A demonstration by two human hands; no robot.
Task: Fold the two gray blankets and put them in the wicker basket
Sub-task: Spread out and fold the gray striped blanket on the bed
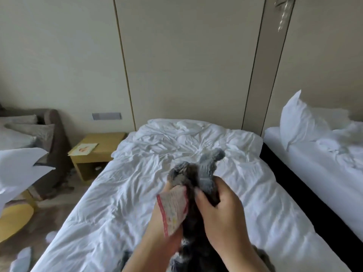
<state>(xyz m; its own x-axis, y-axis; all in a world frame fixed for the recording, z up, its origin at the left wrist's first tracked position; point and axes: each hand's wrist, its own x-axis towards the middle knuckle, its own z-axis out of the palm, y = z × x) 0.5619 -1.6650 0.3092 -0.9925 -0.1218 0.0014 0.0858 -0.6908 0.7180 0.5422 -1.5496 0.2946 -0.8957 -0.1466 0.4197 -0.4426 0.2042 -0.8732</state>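
A person's two hands hold a fluffy gray blanket (196, 173) up over the middle of a bed (110, 203), close to the camera. The right hand (222, 213) grips a bunched fold, fingers curled round it and thumb pressed into the pile. The left hand (157, 220) is just beside it, clasping another bunch. Its fingers are mostly hidden behind a pale sewn-in label (173, 208) with a red edge that drapes over them. Two tufted ends of the blanket stick up above the hands. The rest hangs dark between the forearms and runs out of the bottom of the view.

The bed is covered by a rumpled white duvet (176, 142) and stretches away to a plain panelled wall (186, 65).

To the left, touching the head of the bed, stands a low wooden bedside table (100, 154) with a card (83, 149) lying on top. Farther left is a brown sofa (57, 138) carrying gray cushions (31, 132), and a white pillow (19, 167) juts in from the left edge. A strip of floor (64, 205) runs along the bed's left side, with a round yellow object (15, 218) on it, too blurred to name.

To the right, a narrow dark gap (298, 189) separates the bed from a second bed (314, 169). That bed is also white, with an upright pillow (298, 118) at its head.
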